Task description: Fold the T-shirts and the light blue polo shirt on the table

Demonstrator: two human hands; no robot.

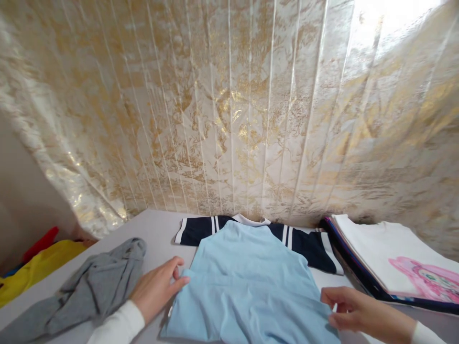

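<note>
A light blue T-shirt [247, 267] with navy, white-striped sleeves lies spread on the table, its white collar at the far end. Wrinkles run across its lower half. At its left edge is my left hand [159, 284], fingers bent and apart from the thumb, whose tip meets the blue fabric. My right hand [358, 310] is at the opposite edge, with fingers and thumb closed on the side of the shirt. The shirt's bottom hem runs partly out of view.
A crumpled grey garment [96, 282] lies on the table [158, 229] at left. Stacked folded clothes, topped by a white shirt [376, 253] with a pink print, stand at right. Yellow cloth [46, 267] lies beyond the left edge. A gold-patterned curtain [229, 119] hangs behind.
</note>
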